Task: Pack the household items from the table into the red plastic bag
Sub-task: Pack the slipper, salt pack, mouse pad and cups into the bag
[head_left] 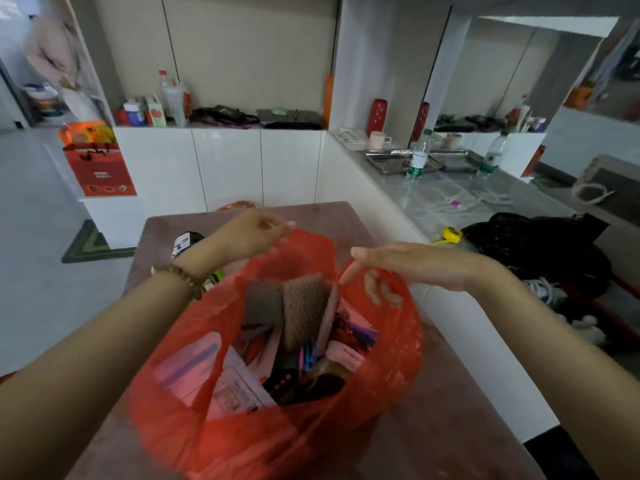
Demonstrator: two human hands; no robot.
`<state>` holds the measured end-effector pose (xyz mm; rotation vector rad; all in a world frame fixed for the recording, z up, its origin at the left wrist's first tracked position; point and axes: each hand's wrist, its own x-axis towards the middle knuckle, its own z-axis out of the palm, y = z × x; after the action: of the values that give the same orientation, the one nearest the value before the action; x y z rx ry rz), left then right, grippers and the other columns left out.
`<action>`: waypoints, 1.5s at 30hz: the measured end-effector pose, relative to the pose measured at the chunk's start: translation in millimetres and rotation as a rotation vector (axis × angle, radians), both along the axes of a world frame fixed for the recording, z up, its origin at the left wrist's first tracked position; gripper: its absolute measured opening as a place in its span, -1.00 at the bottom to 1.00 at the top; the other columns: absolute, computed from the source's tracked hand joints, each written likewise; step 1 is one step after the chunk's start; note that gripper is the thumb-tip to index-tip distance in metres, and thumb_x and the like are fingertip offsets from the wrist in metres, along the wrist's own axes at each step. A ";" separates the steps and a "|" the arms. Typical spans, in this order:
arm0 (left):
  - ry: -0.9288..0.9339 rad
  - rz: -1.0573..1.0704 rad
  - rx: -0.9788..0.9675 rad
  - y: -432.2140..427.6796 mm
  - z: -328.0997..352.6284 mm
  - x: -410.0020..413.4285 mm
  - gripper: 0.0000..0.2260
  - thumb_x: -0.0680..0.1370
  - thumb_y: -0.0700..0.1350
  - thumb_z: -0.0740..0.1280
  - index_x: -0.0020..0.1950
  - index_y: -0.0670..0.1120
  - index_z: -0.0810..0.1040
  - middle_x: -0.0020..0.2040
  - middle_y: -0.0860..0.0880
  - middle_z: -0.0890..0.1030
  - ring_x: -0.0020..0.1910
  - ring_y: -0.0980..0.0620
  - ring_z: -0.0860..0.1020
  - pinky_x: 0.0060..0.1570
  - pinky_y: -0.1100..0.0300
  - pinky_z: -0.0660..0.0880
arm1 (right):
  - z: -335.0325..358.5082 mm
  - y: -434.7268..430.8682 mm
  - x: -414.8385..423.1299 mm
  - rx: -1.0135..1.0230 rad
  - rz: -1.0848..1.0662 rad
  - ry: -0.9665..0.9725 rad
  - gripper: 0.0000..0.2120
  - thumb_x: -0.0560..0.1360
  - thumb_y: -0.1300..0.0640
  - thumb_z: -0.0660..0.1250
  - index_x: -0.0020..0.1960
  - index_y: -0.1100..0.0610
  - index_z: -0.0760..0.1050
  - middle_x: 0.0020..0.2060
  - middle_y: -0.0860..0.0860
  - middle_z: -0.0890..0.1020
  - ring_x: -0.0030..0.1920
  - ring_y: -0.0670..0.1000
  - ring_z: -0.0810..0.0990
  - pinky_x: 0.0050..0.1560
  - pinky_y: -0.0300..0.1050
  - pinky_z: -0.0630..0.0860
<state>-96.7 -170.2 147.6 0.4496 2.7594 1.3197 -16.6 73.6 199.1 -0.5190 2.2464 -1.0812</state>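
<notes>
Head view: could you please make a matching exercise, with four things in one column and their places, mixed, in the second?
1 red plastic bag
2 water bottle
3 yellow tape measure
4 red gift bag

a beside the black bag
b on the white stand, far left
c on the brown table
d by the metal tray

Pairs: 1-c, 2-d, 3-a, 4-b
</notes>
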 end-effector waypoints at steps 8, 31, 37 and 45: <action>-0.094 0.178 0.251 -40.1 -16.0 -52.8 -0.71 0.61 -0.01 0.15 0.02 -0.18 0.56 -0.07 -0.14 0.62 -0.47 0.26 0.58 -0.42 0.44 0.50 | 4.4 -32.2 -88.3 0.243 0.093 -0.019 -0.35 0.50 -0.24 0.07 -0.14 0.32 0.63 -0.14 0.27 0.69 -0.32 -0.01 0.65 -0.06 -0.20 0.59; -0.689 0.191 -0.213 -65.8 -270.3 -281.9 -0.51 0.59 0.15 0.12 0.23 -0.23 0.50 0.13 -0.13 0.56 0.14 -0.17 0.53 0.04 0.20 0.40 | -307.1 -60.7 -390.8 0.191 -0.602 -0.423 -0.33 0.39 -0.14 0.42 0.29 0.30 0.36 0.20 0.15 0.50 0.23 0.17 0.50 0.19 -0.01 0.49; -0.644 0.091 -0.095 -39.7 -281.9 -300.6 -0.71 0.56 -0.14 0.29 0.27 -0.16 0.46 0.17 -0.11 0.57 -0.03 -0.01 0.53 -0.01 0.17 0.47 | -321.2 -80.4 -402.7 0.203 -0.502 -0.540 -0.43 0.29 0.04 0.55 0.20 0.21 0.45 0.21 0.12 0.56 0.18 0.16 0.54 0.15 0.07 0.49; -0.605 0.132 0.171 -33.3 -252.5 -287.3 -0.71 0.55 -0.09 0.30 0.25 -0.12 0.41 0.17 -0.11 0.54 0.20 -0.15 0.53 0.18 -0.01 0.49 | -304.5 -75.3 -389.8 -0.105 -0.662 -0.327 -0.58 0.29 0.17 0.56 0.09 0.20 0.54 -0.04 0.08 0.65 -0.10 0.01 0.61 -0.12 -0.14 0.54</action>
<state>-384.0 -203.5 -104.9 -0.1216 2.2141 1.4288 -406.4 -1.7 -105.4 0.3812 2.1076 -1.4780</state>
